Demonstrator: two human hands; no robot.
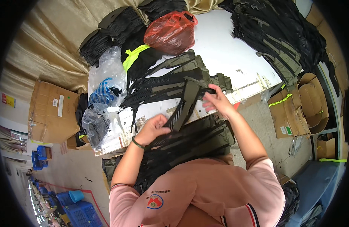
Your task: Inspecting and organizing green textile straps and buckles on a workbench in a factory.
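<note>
A dark olive and black fabric strap (189,99) with a mesh strip slants down toward me at the table's front edge. My left hand (153,128), with a dark green bangle at the wrist, has its fingers curled at the strap's lower end. Beside the upper end is my right hand (218,101), fingers apart, close to the stacked pieces. Under and behind the strap lies a spread pile of similar black mesh and olive pieces (163,82). More of these pieces (204,138) lie below the table edge, in front of my body.
On the white table (216,38) stand a red plastic bag (170,32), clear plastic bags (106,75) and dark stacks (123,26). A large dark heap (276,34) covers the far right. Cardboard boxes stand at left (53,111) and right (290,113). Blue crates (81,213) sit on the floor.
</note>
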